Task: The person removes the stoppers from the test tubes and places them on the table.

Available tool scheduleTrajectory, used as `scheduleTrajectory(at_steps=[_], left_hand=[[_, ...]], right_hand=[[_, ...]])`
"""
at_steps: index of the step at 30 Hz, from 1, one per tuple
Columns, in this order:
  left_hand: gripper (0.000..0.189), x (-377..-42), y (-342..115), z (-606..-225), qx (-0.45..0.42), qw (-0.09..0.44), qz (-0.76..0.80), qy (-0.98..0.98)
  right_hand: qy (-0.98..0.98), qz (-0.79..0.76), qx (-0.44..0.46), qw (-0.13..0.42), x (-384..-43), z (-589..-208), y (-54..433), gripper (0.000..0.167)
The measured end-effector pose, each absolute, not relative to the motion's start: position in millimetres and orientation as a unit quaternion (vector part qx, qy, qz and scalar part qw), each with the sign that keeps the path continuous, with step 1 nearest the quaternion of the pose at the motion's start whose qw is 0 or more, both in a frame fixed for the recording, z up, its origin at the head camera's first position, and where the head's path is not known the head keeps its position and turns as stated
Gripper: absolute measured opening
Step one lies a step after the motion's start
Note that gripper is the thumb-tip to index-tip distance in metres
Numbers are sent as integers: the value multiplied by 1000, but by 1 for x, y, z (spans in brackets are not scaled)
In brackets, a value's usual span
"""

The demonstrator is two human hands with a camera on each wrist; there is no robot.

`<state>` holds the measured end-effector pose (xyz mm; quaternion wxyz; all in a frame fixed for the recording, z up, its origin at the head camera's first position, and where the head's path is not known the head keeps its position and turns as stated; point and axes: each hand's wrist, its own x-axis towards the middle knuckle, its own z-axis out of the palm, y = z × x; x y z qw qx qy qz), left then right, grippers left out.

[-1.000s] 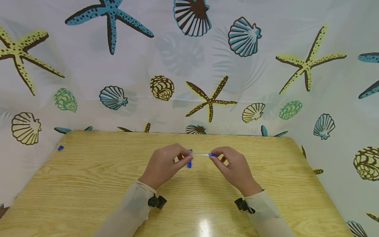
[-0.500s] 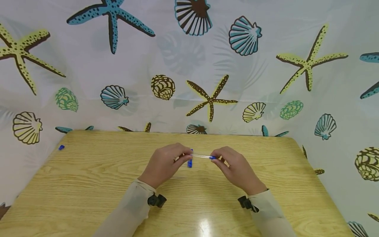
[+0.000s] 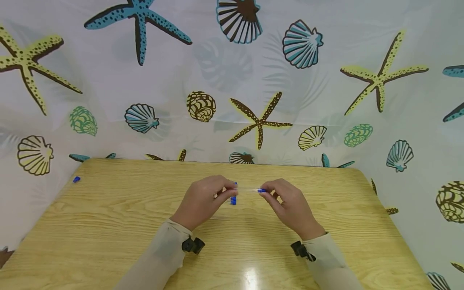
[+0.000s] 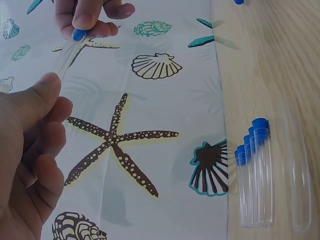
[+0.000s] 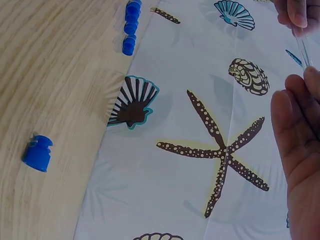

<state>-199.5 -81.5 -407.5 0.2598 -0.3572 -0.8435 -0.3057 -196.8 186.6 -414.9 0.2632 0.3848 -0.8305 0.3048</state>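
Observation:
Between both hands I hold a clear test tube (image 3: pixel 248 189), nearly level above the table. My left hand (image 3: pixel 203 201) pinches one end of it between thumb and fingers. At the other end my right hand (image 3: pixel 288 205) pinches a blue cap (image 4: pixel 78 34), which sits at the tube's mouth; how deep it sits I cannot tell. Several capped test tubes (image 4: pixel 255 180) lie side by side on the table beyond my left hand, partly hidden by it in the head view. Beside them lies another clear tube (image 4: pixel 300 185) with no cap visible on it.
The wooden table (image 3: pixel 127 241) ends against a patterned cloth (image 3: pixel 163 80) at the back and sides. A loose blue cap (image 5: pixel 37 153) stands on the table near my right hand. Another small blue piece (image 3: pixel 76 179) lies at the far left edge.
My right hand shifted slightly right and tilted the capped end down, then brought it level again. The left hand stays nearly in place, gripping the tube.

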Motion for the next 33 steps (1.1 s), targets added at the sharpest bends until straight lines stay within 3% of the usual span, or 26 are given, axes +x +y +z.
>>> scheduleTrajectory(at_steps=[6, 19, 33], left_hand=[[14, -200, -81, -404, -370, 249, -291, -846], [8, -199, -82, -407, -351, 235, -289, -859], [12, -200, -81, -412, -371, 221, -294, -853]], right_hand=[[-833, 293, 407, 233, -198, -412, 193, 22], [-827, 312, 382, 271, -196, -418, 186, 19], [-826, 300, 425, 218, -200, -416, 195, 22]])
